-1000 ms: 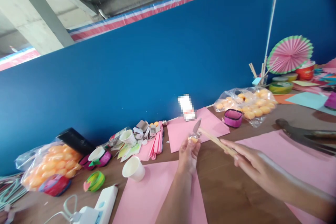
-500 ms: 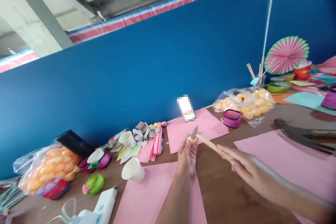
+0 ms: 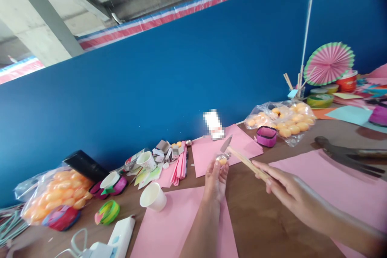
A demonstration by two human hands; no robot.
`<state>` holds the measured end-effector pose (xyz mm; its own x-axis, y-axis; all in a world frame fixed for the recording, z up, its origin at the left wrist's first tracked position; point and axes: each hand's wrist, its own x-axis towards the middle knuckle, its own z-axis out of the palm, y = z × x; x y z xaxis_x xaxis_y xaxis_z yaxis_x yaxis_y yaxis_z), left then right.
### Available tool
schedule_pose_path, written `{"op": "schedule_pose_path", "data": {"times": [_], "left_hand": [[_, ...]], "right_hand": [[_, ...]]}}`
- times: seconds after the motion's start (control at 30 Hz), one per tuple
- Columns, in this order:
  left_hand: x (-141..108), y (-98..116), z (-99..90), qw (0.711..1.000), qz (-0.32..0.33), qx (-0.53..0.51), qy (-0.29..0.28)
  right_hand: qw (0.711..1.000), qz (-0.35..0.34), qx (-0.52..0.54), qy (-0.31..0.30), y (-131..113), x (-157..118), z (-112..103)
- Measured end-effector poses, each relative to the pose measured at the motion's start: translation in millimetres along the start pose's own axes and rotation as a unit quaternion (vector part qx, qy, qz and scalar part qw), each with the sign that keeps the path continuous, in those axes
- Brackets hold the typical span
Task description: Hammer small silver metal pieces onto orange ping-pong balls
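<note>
My left hand (image 3: 215, 181) holds up a small orange ball (image 3: 223, 161) with a silvery piece on its top, pinched between thumb and fingers. My right hand (image 3: 279, 181) grips the light wooden handle of a small tool (image 3: 248, 163), whose pointed grey metal head lies just above and to the right of the ball, apart from it. Beneath my left forearm lies a pink paper sheet (image 3: 181, 217). A white cup (image 3: 153, 196) rests at that sheet's upper left corner.
Bags of orange balls (image 3: 60, 191) stand left and right. A purple ring-shaped box (image 3: 266, 136), a dark hammer (image 3: 341, 153), a white power strip (image 3: 121, 237), more pink sheets and small boxes lie on the brown table (image 3: 260, 217). A blue wall (image 3: 151, 80) rises behind.
The tool's metal head has lifted slightly up and right, away from the ball. My right hand has shifted a little to the right. My left hand is almost unmoved.
</note>
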<state>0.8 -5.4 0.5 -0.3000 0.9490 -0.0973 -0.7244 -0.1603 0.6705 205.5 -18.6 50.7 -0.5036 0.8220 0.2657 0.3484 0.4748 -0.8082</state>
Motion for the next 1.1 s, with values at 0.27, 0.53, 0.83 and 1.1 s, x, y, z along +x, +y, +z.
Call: {"op": "schedule_pose_path", "data": {"times": [0.27,0.53,0.83,1.1], "left_hand": [[0.8,0.2,-1.1,1.0,0.009,-0.004,0.01],[-0.6,-0.5,0.1,1.0,0.004,0.017,0.0],[-0.3,0.2,-0.5,1.0,-0.001,-0.005,0.028],[0.3,0.4,-0.4,1.0,-0.003,-0.006,0.017]], "right_hand": [[1.0,0.006,0.014,-0.024,3.3,-0.9,3.0],[1.0,0.008,0.012,-0.027,4.1,-1.0,2.3],[0.999,0.024,0.011,-0.035,3.8,-1.6,2.3],[0.999,0.024,0.031,-0.009,-0.1,-5.4,0.8]]}}
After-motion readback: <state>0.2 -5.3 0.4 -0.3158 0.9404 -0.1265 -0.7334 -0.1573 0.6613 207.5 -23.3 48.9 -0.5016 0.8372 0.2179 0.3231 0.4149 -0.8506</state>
